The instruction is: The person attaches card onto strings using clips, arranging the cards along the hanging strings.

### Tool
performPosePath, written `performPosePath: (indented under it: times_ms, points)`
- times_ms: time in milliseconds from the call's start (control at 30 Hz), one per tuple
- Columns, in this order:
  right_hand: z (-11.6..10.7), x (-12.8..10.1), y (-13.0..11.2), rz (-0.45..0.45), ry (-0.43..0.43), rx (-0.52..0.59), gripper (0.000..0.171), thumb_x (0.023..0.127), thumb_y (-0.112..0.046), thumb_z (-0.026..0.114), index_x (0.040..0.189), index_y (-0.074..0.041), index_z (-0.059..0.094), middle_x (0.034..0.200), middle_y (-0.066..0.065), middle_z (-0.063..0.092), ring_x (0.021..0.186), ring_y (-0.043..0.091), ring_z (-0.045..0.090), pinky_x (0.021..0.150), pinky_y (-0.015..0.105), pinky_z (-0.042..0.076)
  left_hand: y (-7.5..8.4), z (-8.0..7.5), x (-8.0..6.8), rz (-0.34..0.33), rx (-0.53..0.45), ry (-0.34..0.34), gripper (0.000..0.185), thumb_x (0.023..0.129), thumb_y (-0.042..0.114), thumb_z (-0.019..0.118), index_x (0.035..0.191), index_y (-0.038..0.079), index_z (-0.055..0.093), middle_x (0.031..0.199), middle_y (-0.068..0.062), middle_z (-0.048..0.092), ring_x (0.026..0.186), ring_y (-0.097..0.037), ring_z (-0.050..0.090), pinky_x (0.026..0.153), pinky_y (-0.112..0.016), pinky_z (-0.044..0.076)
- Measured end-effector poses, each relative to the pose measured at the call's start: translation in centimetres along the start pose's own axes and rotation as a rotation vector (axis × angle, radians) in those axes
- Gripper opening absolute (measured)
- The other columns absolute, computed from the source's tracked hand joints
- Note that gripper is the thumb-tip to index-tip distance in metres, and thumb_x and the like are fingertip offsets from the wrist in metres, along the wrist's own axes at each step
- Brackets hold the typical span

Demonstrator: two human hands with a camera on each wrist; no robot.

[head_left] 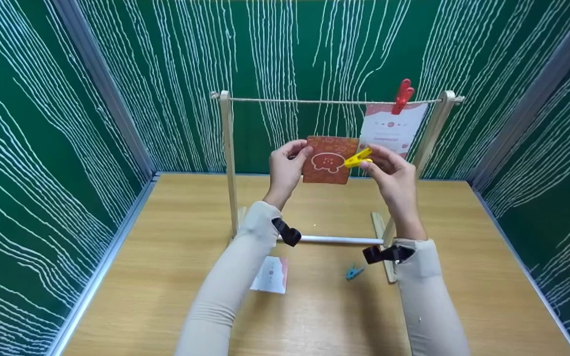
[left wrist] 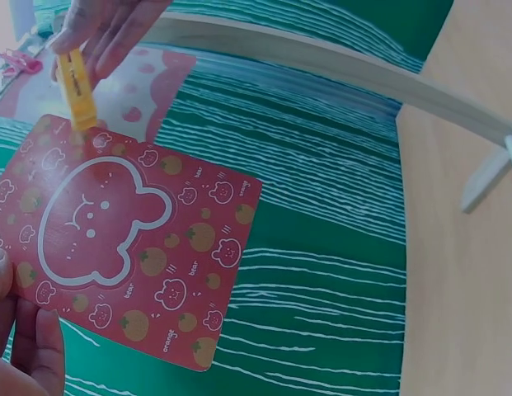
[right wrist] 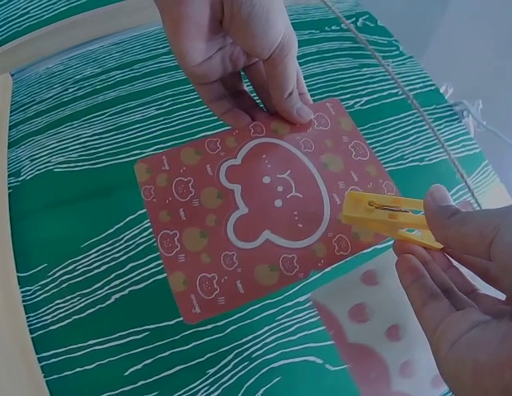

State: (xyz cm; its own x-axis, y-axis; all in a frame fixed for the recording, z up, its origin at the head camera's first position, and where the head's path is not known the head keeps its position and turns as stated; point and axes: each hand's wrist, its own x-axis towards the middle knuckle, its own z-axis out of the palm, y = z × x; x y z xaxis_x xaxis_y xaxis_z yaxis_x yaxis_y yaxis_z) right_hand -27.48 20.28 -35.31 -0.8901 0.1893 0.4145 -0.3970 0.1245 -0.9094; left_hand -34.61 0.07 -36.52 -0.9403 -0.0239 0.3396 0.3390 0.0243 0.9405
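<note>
A red card (head_left: 327,170) printed with a bear's head and small oranges is held up below the rope (head_left: 305,102). My left hand (head_left: 287,168) pinches it at its left edge, thumb in front and fingers behind. At the opposite edge, my right hand (head_left: 396,175) holds a yellow clothespin (right wrist: 386,210) by its handles between thumb and fingers. The clothespin's nose overlaps the card's edge in the right wrist view. Behind my right hand, a white and pink card (head_left: 389,126) hangs from the rope under a red clothespin (head_left: 403,96).
The rope runs between two wooden posts (head_left: 229,163), joined low down by a pale bar (head_left: 339,240). On the wooden table (head_left: 176,257) lie another white and pink card (head_left: 272,274), partly hidden by my left sleeve, and a teal clothespin (head_left: 354,272). Green walls with white lines enclose the table.
</note>
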Motion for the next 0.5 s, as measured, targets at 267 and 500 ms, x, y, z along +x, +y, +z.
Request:
performPosePath:
  times_ms: [267,500]
  points:
    - [0.2,0.9,-1.7,-0.105,0.036,0.054,0.038,0.087,-0.008,0.068,0.123,0.001,0.063,0.108,0.001,0.067,0.096,0.011,0.066,0.084,0.019,0.053,1.2,0.3,0.4,0.013,-0.013,0.013,0.021,0.089,0.021,0.065,0.106,0.009,0.070,0.103,-0.007,0.071,0.089,-0.015,0.064,0.080,-0.028,0.057]
    - [0.2,1.9,-3.5,-0.164,0.063,0.047,0.035,0.086,-0.007,0.068,0.120,0.000,0.064,0.109,0.004,0.065,0.098,0.013,0.066,0.084,0.018,0.053,2.3,0.8,1.0,0.049,-0.012,0.026,0.021,0.088,0.022,0.067,0.104,0.008,0.071,0.100,-0.007,0.072,0.087,-0.014,0.063,0.078,-0.025,0.056]
